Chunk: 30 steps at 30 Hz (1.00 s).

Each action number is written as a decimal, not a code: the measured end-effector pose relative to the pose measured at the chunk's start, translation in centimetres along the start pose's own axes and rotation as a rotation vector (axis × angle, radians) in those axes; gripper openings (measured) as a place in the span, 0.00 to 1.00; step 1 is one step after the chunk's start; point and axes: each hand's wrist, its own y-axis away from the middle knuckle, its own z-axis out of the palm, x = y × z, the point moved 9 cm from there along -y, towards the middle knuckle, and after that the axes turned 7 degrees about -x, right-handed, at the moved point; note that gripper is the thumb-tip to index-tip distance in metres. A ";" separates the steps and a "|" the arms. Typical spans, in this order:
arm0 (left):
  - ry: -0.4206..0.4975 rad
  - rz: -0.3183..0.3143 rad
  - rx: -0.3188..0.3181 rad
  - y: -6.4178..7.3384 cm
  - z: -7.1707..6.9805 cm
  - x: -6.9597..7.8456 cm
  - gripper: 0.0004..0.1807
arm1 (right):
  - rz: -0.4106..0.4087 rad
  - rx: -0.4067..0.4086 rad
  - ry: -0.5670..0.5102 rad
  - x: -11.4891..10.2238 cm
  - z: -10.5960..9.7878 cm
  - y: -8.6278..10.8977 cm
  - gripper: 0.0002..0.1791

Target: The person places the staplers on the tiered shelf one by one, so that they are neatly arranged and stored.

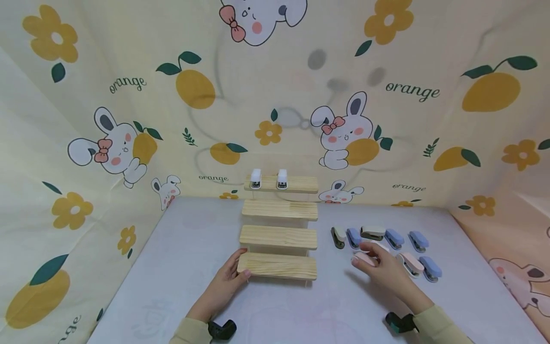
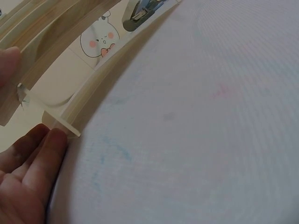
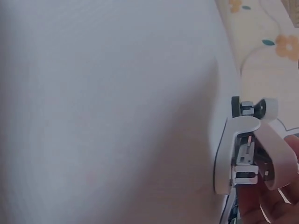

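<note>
A tiered wooden stand (image 1: 278, 236) with clear supports stands mid-table. My left hand (image 1: 225, 282) grips the left end of its lowest board (image 1: 277, 266), thumb on the front edge; the left wrist view shows fingers (image 2: 46, 156) against a clear support. Two white staplers (image 1: 281, 178) sit side by side on the top board. To the right of the stand, my right hand (image 1: 384, 270) holds a pale pink stapler (image 1: 365, 258) between thumb and fingers. Its hinged halves stand apart in the right wrist view, where the stapler (image 3: 238, 154) appears close over the table.
Several staplers lie around my right hand: a grey-green one (image 1: 338, 237), a cream one (image 1: 373, 232), blue ones (image 1: 418, 241) and a pink one (image 1: 410, 264). A printed cloth (image 1: 266, 71) hangs behind the white table (image 1: 180, 253).
</note>
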 end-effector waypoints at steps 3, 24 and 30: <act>0.002 -0.004 0.000 0.0 0.0 0.0 0.39 | 0.010 -0.021 -0.032 0.5 0.4 -0.1 0.38; -0.010 0.008 0.012 -0.1 -0.1 -0.1 0.39 | 0.074 -0.116 -0.035 2.4 1.1 -0.3 0.42; -0.004 0.005 0.009 -0.1 -0.1 -0.1 0.39 | 0.074 -0.167 -0.058 2.4 1.1 0.0 0.40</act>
